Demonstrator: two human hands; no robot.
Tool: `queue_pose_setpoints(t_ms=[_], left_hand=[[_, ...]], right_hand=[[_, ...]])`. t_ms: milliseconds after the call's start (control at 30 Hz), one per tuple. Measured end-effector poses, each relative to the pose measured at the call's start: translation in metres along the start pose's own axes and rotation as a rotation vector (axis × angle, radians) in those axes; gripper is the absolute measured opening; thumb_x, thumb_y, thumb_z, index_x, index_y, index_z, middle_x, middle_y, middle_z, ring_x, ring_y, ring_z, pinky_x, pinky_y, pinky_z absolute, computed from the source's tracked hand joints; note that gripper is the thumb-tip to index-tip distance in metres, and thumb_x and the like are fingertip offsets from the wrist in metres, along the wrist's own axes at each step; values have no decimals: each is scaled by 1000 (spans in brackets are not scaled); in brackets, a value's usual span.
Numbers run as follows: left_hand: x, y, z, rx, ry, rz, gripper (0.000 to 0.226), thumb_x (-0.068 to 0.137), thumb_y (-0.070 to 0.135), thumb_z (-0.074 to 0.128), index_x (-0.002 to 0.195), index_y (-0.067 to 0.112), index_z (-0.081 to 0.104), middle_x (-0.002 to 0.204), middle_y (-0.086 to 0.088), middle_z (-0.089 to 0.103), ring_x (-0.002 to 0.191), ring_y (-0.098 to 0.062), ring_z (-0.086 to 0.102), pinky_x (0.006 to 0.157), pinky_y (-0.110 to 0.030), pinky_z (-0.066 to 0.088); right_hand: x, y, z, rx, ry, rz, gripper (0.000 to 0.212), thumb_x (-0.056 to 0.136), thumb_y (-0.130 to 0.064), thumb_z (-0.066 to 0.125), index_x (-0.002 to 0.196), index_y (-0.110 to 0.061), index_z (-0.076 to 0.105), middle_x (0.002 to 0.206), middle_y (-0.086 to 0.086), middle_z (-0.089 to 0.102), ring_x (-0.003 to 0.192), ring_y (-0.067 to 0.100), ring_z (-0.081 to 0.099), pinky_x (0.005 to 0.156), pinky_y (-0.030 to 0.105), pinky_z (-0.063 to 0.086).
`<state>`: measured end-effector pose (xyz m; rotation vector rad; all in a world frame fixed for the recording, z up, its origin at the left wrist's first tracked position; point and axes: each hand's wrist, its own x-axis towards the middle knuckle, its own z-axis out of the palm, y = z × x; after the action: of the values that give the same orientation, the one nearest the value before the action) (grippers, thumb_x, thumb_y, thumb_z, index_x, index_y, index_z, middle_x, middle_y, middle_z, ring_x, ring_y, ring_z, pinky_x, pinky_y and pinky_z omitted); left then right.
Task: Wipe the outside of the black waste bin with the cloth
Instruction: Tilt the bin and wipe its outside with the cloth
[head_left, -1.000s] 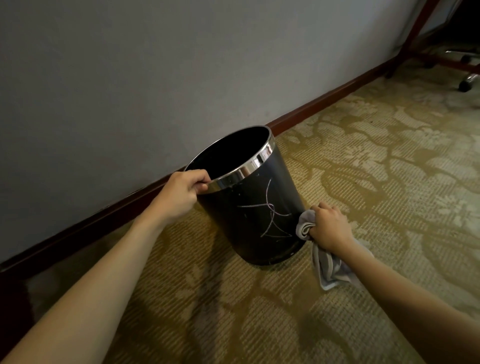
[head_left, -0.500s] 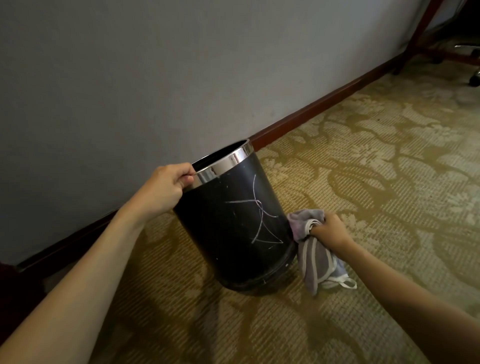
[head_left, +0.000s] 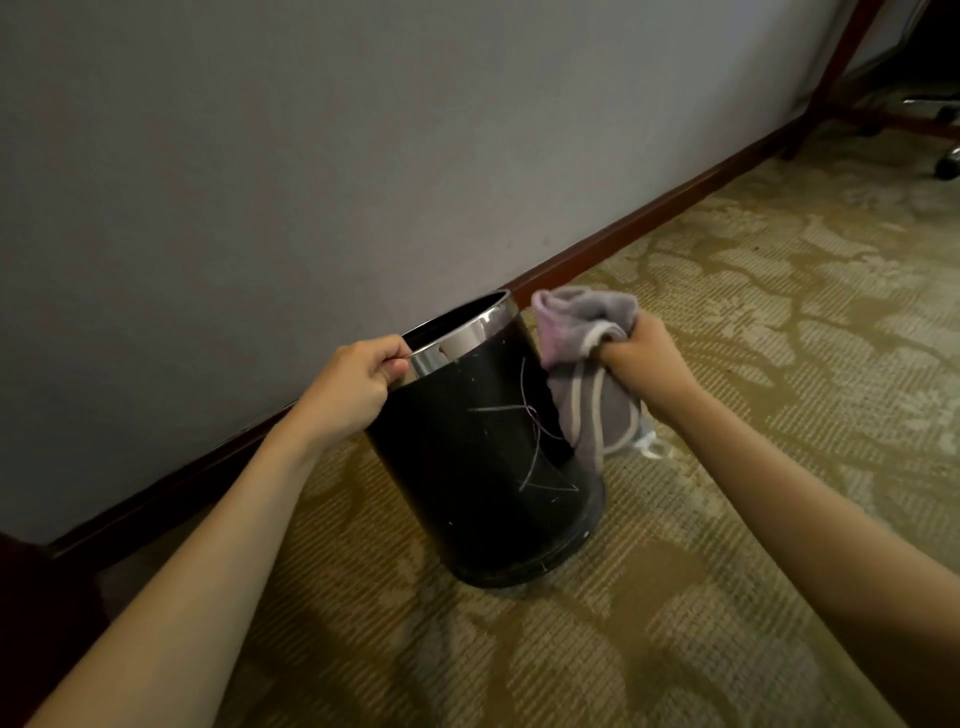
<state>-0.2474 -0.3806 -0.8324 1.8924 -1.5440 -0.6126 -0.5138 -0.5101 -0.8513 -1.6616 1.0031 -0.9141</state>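
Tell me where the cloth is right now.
In the head view, the cloth is bunched in the right hand, against the upper right side of the black waste bin.

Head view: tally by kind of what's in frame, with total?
Hands: 2, left hand on the bin rim, right hand gripping the cloth
Bins: 1, black bin
Cloths: 1, grey cloth
Chair bases: 1, chair base, partly in view
Total: 5

Left hand (head_left: 358, 384) grips the black waste bin's (head_left: 483, 467) chrome rim; right hand (head_left: 644, 364) presses a bunched cloth (head_left: 582, 332) against its side.
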Motion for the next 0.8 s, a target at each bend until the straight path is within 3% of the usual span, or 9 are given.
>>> queue_pose_setpoints(t_ms=[100,233,333,467,533,633,700,800], left_hand=[[1,4,3,-16,-20,3,20,98,11,45,84,12,60,80,-10,62,73,-16,54,63,-29,41],[2,2,2,-28,23,-12,23,98,10,44,81,14,59,74,-3,60,70,-12,53,60,-28,39],[3,-11,-3,-36,77,-47,23,98,9,43,82,10,60,80,-11,62,76,-19,55,64,-31,39],[2,-23,-9,-73,97,-79,28,98,11,44,79,20,62,78,-1,63,77,-14,56,65,-30,40],[3,-21,-7,-78,105,-68,28,98,11,45,79,21,63,78,0,64,77,-14,57,65,-29,40],[6,-13,1,-47,118,-54,25,97,12,46,81,19,64,81,-5,65,79,-17,58,65,-28,42],[9,-7,6,-11,143,-23,24,96,11,48,79,16,64,78,-6,64,75,-16,57,63,-26,41],[10,0,13,26,165,-4,26,95,10,50,75,20,63,71,1,61,67,-8,54,56,-17,39]], right_hand=[[10,-18,20,-21,-52,-71,22,86,-15,68,99,-33,66,89,-10,73,80,-1,71,64,10,54],[-2,9,35,-62,-63,-22,27,86,-23,69,97,-45,59,94,-17,68,86,-9,68,70,8,53],[-17,47,20,-293,-133,58,29,86,-15,66,88,-44,60,88,-22,65,86,-10,64,68,6,46],[-37,87,3,-414,-214,242,21,85,-16,67,106,-19,71,102,5,74,102,22,69,89,43,56],[-35,84,2,-475,-206,250,20,85,-15,66,104,-8,70,99,12,74,98,28,69,88,49,55],[-22,55,12,-420,-155,145,11,85,-10,64,95,-13,69,89,5,73,89,26,70,72,34,55],[-14,22,27,-329,-99,15,13,86,-13,64,92,-24,68,90,-4,72,87,16,69,71,24,52],[-4,-16,47,-343,-60,-188,17,84,-30,58,99,-29,67,102,4,66,94,21,65,83,35,52]])
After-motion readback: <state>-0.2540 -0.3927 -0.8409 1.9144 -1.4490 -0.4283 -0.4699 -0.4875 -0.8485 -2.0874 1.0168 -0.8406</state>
